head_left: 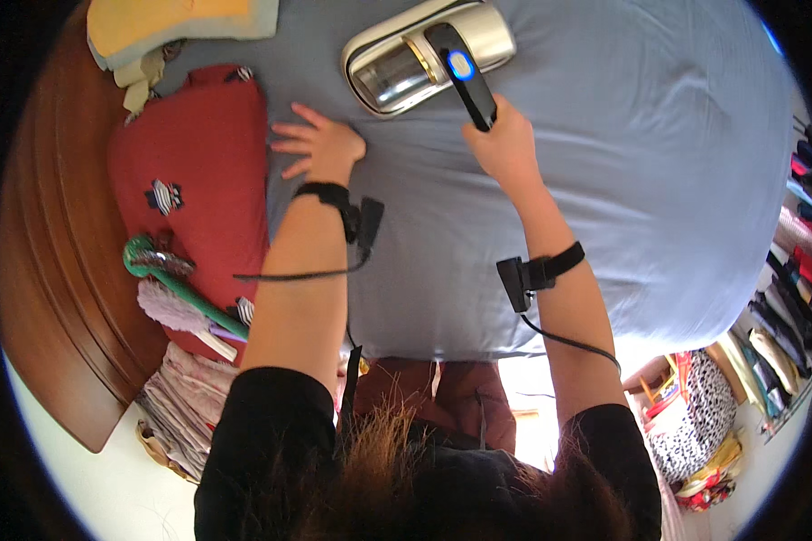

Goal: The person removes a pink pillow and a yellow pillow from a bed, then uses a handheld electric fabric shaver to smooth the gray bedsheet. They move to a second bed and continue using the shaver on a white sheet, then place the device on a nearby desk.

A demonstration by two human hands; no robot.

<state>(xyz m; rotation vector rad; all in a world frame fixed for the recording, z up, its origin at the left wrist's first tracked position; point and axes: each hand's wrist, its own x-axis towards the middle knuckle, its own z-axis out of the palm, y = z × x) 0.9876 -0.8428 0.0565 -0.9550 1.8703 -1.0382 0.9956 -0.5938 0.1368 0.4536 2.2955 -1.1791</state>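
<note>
A handheld mattress vacuum (397, 77) with a silvery body, a clear dust bin and a black handle rests on the blue-grey bed sheet (442, 225), at the far middle. A blue light glows on the handle's button. My right hand (505, 149) is closed around the near end of that handle. To the left of the vacuum, my left hand (325, 144) lies on the sheet with its fingers spread and nothing in them. Its fingertips point toward a red pillow (207, 153) with small printed figures.
A dark wooden headboard (72, 261) borders the left. A yellow and grey pillow (189, 18) lies far left; a green curved object (176, 284) and a fluffy lilac one (171, 305) lie by the red pillow. Folded clothes (776, 334) and a spotted bag (704, 415) are at right.
</note>
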